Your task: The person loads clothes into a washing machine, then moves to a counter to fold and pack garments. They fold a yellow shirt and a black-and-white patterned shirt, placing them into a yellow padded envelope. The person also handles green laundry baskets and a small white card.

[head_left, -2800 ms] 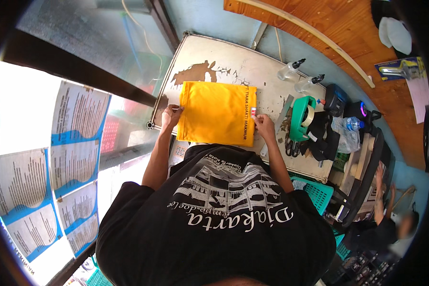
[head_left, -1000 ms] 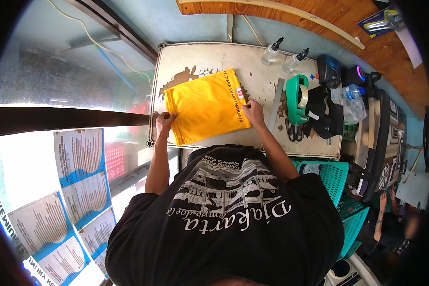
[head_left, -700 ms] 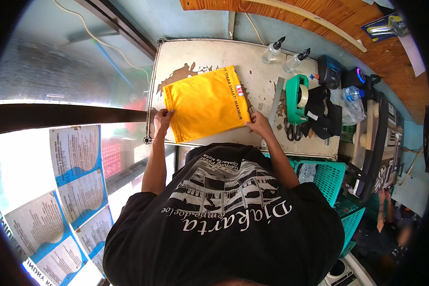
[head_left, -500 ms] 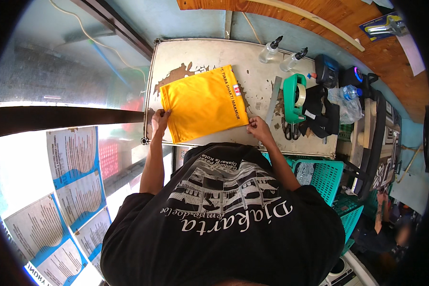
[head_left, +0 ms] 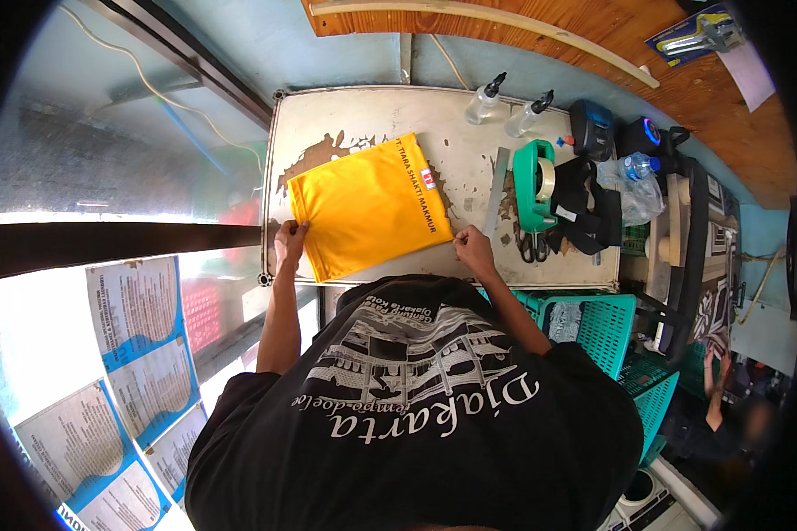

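Note:
A flat yellow folded cloth (head_left: pixel 363 208) with dark lettering and a small red-and-white patch along its right side lies on the worn pale tabletop (head_left: pixel 328 111). At its left edge, my left hand (head_left: pixel 290 245) pinches the fabric between thumb and fingers. My right hand (head_left: pixel 473 251) is closed at the lower right corner of the cloth, fingertips on that corner. The cloth looks smooth, slightly slanted, its lower edge toward me.
Right of the cloth are a metal ruler (head_left: pixel 496 190), a green tape dispenser (head_left: pixel 531 186), black-handled scissors (head_left: pixel 533 248) and a black bundle (head_left: pixel 584 212). Two clear dropper bottles (head_left: pixel 483 102) stand behind. Green crates (head_left: pixel 607 332) sit below the table's right. Another person (head_left: pixel 713 416) is at far right.
The whole view has shifted slightly. Both hands keep nearly the same places on the cloth, which stays flat on the table. The other person's arms have shifted a little.

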{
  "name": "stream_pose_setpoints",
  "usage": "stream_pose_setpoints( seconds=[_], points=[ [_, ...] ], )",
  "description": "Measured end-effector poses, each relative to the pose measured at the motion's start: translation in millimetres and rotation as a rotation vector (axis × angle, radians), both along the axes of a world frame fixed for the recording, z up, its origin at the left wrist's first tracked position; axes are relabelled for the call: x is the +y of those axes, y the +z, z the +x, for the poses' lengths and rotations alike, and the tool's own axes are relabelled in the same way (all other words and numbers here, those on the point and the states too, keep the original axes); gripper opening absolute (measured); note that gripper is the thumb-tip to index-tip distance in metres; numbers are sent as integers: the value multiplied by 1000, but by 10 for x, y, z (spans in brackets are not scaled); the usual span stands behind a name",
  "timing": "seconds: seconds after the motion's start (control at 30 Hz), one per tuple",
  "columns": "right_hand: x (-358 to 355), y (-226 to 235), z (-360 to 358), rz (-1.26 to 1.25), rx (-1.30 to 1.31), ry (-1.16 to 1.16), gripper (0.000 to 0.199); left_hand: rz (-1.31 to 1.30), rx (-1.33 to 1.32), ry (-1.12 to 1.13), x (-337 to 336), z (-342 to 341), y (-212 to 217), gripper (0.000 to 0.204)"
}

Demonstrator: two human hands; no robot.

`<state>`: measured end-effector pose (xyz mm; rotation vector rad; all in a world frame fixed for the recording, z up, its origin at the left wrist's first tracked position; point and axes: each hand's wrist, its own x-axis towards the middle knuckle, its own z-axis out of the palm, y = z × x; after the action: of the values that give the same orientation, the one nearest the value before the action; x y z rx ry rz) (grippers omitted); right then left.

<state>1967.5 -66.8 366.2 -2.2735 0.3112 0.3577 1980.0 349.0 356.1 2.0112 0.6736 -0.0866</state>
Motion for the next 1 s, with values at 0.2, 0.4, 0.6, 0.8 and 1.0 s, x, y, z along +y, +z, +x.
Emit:
stream_pose_setpoints(
  seconds=[0.2,0.4,0.6,0.8,1.0],
  points=[
    [-294,353,732,-47,-401,-13,17,-53,-36,2,15,-34,17,39],
    [-458,852,1506,-71,-511,-172,37,-131,-83,34,26,-80,-37,37],
    [-485,511,2523,-15,-778,-125,91,-15,-53,-29,81,-68,-65,40],
    [-306,647,2780,65,-788,-39,73,69,-62,-2,56,-80,71,40],
    [213,1625,1780,898,-398,-198,50,95,-140,89,44,-181,47,38]
  ],
)
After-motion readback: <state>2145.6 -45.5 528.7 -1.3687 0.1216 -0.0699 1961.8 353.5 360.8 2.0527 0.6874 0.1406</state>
